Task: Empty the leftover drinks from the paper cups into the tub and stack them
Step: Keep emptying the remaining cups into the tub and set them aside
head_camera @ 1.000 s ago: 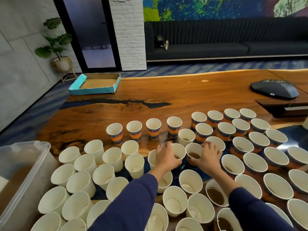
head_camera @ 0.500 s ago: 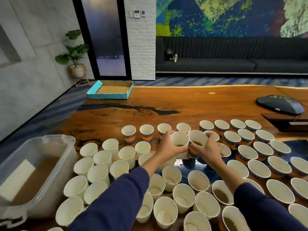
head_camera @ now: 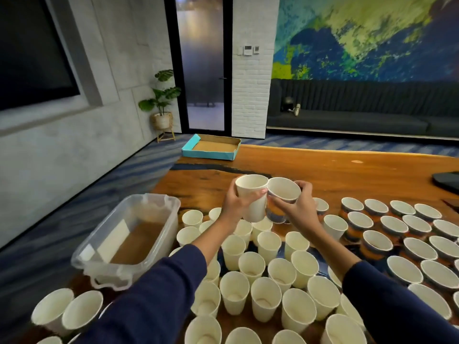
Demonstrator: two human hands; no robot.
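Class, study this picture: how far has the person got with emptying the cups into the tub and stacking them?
Done: the clear tub already holds brown liquid, so some emptying has happened. In hand: the left hand grips a plain white cup and the right hand a patterned cup, both lifted above the table. Left: dozens of cups still stand singly; no stack is visible, so stacking looks barely begun.

Left-held cup (head_camera: 252, 197) plain white; right-held cup (head_camera: 282, 199) white-rimmed with orange and blue bands; sleeves (head_camera: 159, 294) navy; tub (head_camera: 129, 240) clear, its liquid brown; table (head_camera: 335, 175) amber wood; tray (head_camera: 211, 150) teal.
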